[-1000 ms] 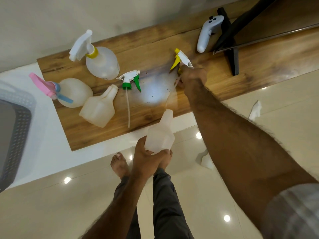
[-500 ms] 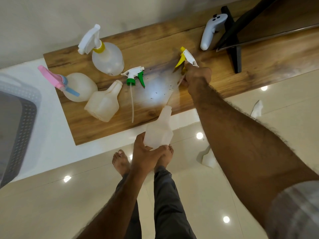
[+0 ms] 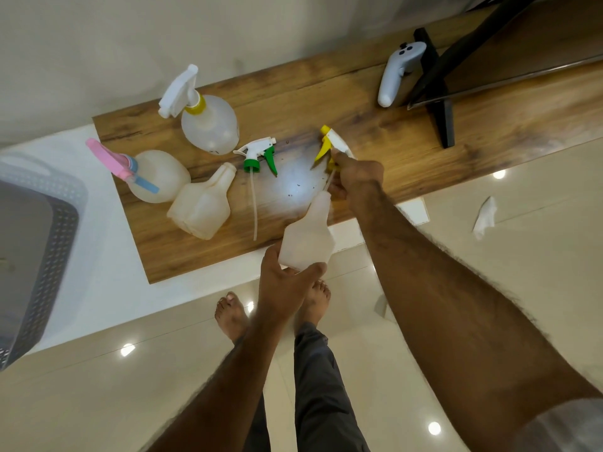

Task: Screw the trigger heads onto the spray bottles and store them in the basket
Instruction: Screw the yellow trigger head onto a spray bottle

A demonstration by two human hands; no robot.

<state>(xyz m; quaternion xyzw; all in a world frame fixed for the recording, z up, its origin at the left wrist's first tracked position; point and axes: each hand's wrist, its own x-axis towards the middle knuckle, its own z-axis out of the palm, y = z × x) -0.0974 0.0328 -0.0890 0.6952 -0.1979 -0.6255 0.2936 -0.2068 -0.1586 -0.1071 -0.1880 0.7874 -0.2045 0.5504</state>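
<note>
My left hand (image 3: pixel 285 282) grips the base of an open translucent bottle (image 3: pixel 306 236), its neck tilted up toward the wooden shelf (image 3: pixel 391 135). My right hand (image 3: pixel 357 176) holds a yellow-and-white trigger head (image 3: pixel 329 143) just above that neck, its dip tube angled down to the opening. A green-and-white trigger head (image 3: pixel 259 154) lies loose on the shelf beside a headless bottle (image 3: pixel 202 203). Two bottles with heads on stand or lie further left: one with a white head (image 3: pixel 208 122), one with a pink head (image 3: pixel 153 174). The grey basket (image 3: pixel 39 243) is at the left edge.
A white game controller (image 3: pixel 396 73) leans by a black TV stand (image 3: pixel 437 86) at the shelf's right. A crumpled white paper scrap (image 3: pixel 486 216) lies on the glossy tiled floor. My bare feet (image 3: pixel 235 314) stand below the shelf edge.
The left hand has raised the bottle toward the shelf. The right hand has brought the yellow trigger head down so its tube meets the bottle's neck.
</note>
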